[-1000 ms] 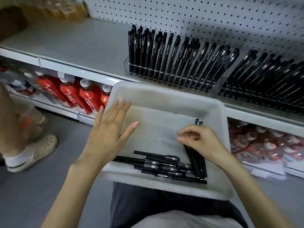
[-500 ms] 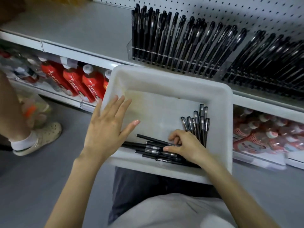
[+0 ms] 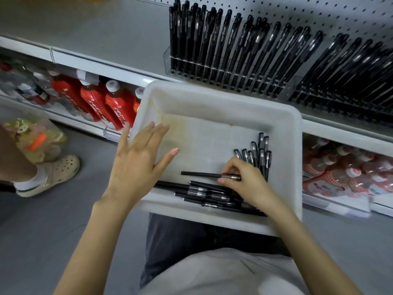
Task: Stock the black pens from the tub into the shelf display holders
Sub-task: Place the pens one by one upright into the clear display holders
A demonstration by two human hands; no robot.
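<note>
A white plastic tub rests on my lap against the shelf edge. Several loose black pens lie along its near side. My right hand holds a bunch of black pens fanned out toward the shelf and pinches one more pen lying crosswise. My left hand lies flat with straight fingers over the tub's left rim. On the shelf above, clear display holders stand packed with upright black pens.
A grey shelf with a pegboard back runs behind the holders. Red bottles and clear bottles fill the lower shelf at left, packed drinks at right. Another person's foot in a beige clog stands on the grey floor at left.
My right hand moved from the tub's right side to the near pile, its bunch of pens now fanned out, and pinched one crosswise pen. My left hand stayed on the rim.
</note>
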